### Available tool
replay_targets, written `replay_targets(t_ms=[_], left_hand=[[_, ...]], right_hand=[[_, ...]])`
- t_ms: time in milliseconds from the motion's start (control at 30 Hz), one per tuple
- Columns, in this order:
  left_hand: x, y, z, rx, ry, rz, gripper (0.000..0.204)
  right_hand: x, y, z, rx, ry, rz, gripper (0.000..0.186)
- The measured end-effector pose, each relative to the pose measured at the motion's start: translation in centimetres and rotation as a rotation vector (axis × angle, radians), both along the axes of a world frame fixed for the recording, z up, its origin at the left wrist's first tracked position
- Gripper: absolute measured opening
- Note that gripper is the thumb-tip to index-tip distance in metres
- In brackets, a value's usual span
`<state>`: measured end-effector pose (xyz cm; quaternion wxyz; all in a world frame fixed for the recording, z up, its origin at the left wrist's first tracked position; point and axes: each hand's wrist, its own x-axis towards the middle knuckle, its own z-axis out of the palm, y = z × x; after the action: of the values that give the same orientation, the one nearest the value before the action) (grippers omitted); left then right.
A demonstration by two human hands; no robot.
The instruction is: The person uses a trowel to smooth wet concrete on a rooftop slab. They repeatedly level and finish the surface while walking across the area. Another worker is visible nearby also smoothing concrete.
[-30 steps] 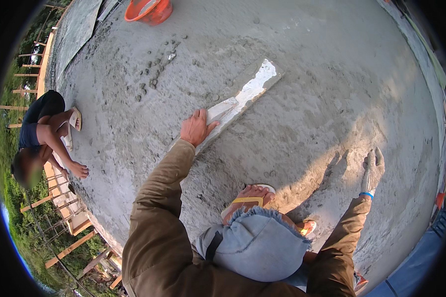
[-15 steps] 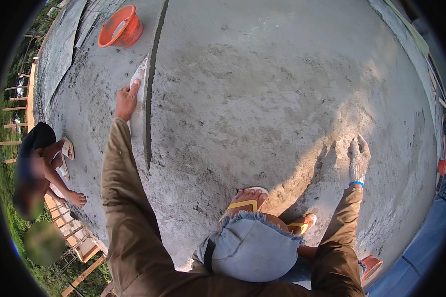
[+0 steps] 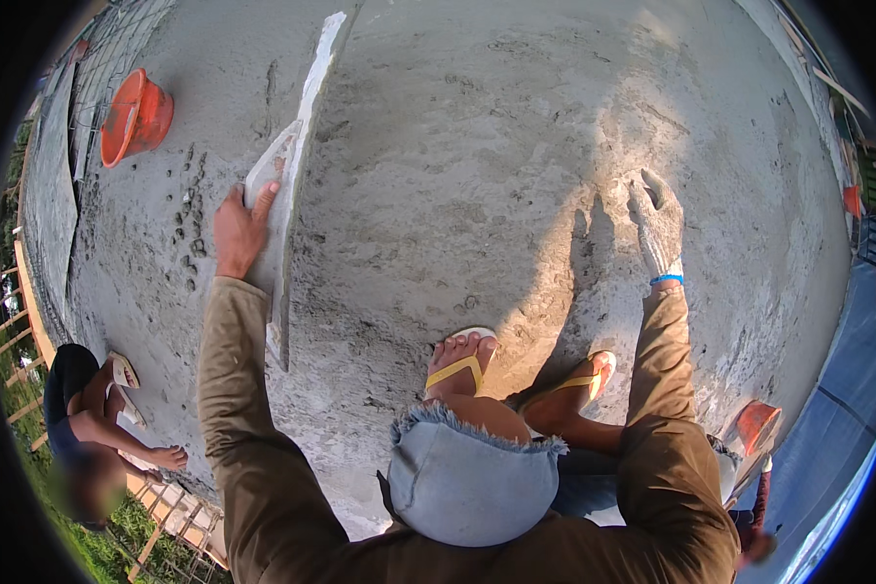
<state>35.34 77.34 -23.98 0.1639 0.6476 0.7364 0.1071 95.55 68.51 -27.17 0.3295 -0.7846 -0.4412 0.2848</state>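
My bare left hand is closed on a long, narrow screed board, thumb lying on its grey face. The board slants away from me over wet grey concrete, its far part showing a pale, bright edge. My right hand, in a whitish knit glove with a blue band at the wrist, is held low over the concrete on the right. Its thumb and fingers are apart, and nothing shows between them. Its shadow falls on the concrete just beside it.
An orange bucket stands at the far left, near a wire mesh. A person crouches at the left edge, one hand low. My sandalled feet are on the concrete. Another orange bucket lies near right, beside blue sheeting.
The view has shifted and turned. My right hand has gone farther forward. The screed board, still in my left hand, now shows more of its pale far edge.
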Motion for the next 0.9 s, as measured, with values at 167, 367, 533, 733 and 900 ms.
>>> replay_targets(t_ms=[167,367,533,733,900], left_hand=[[11.6,-2.6,-3.5,0.163,0.271,-0.319,0.06],[19.0,-8.7,-9.8,-0.043,0.253,-0.349,0.061],[21.8,0.0,-9.9,0.0,0.19,-0.324,0.052],[15.9,16.5,-9.9,0.031,0.181,-0.034,0.051],[4.5,19.0,-10.9,-0.011,0.286,0.208,0.064]], right_hand=[[-0.6,0.0,-1.3,-0.064,0.05,0.037,0.051],[-2.6,1.3,-0.9,-0.046,0.053,0.048,0.05],[-1.6,0.9,-1.9,-0.09,0.07,0.014,0.053],[-1.9,1.9,-0.4,-0.109,-0.087,0.146,0.048],[2.1,0.6,0.3,-0.09,-0.11,0.072,0.051]])
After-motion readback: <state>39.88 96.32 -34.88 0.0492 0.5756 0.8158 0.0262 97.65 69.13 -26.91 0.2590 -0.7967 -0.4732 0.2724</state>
